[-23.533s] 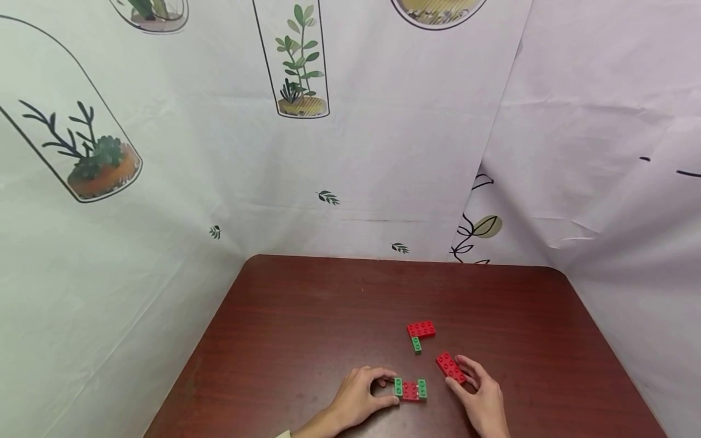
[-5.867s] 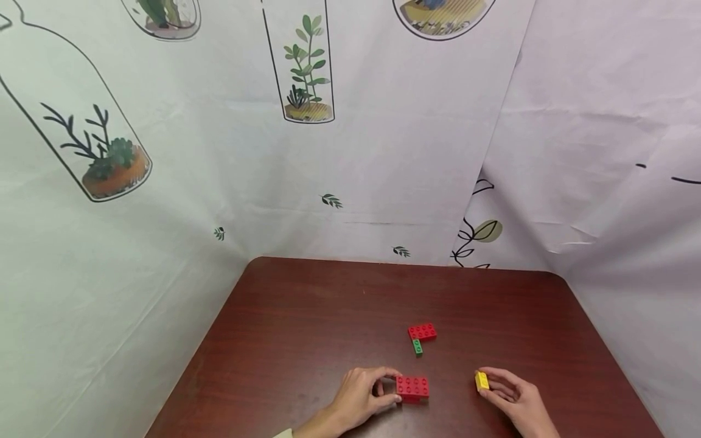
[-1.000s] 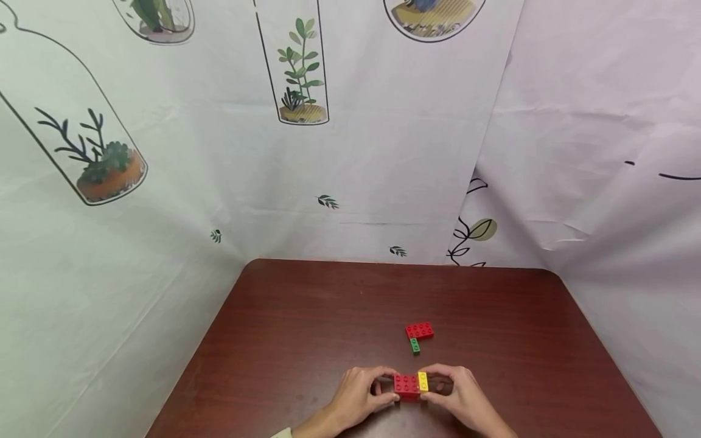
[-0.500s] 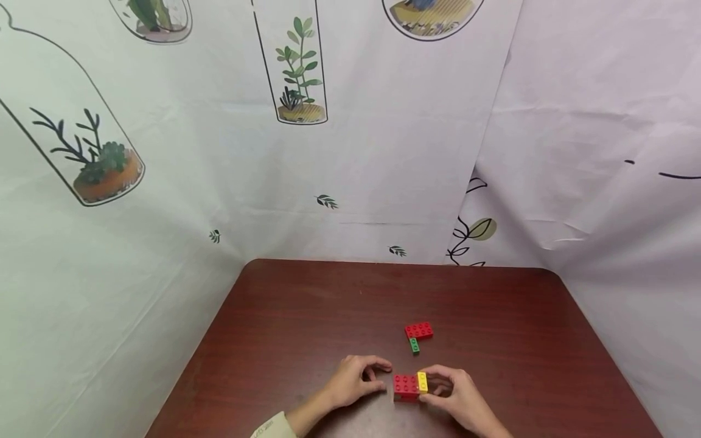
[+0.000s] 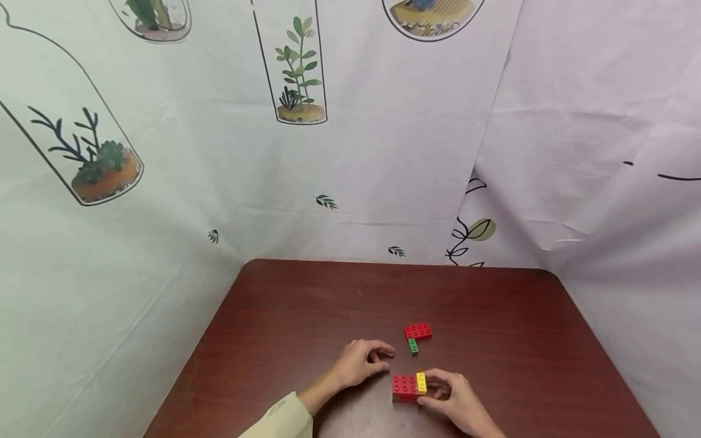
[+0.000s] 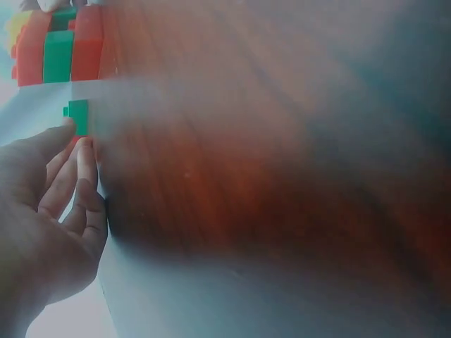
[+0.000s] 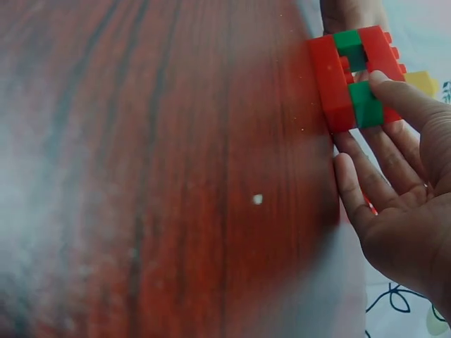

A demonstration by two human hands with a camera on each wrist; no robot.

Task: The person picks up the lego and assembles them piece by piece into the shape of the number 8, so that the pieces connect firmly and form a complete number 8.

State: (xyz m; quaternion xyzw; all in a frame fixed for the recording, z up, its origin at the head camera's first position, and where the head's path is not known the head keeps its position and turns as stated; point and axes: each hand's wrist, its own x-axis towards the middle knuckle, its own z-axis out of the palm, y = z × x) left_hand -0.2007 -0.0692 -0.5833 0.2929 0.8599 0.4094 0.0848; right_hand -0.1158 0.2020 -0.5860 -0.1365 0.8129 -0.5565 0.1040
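A small stack of toy building bricks (image 5: 404,387) stands on the table. In the right wrist view a lower red brick (image 7: 330,81), two green bricks (image 7: 365,105) with a gap between them, and an upper red brick (image 7: 378,53) show. A yellow brick (image 5: 421,382) tops its right end. My right hand (image 5: 456,398) grips that end, the thumb on the near side and fingers behind. Holding nothing, my left hand (image 5: 358,363) hovers or rests left of a loose green brick (image 5: 413,346); fingers and thumb are apart. A loose red brick (image 5: 418,331) touches this green one.
The dark brown wooden table (image 5: 296,304) has rounded far corners. White cloth (image 5: 356,158) printed with plants hangs behind it and along both sides. The loose bricks lie just beyond the stack.
Earlier, a red brick went onto the green ones, and the yellow brick was brought onto the top. My left hand has since released the stack and moved away and forward; the right hand stays.
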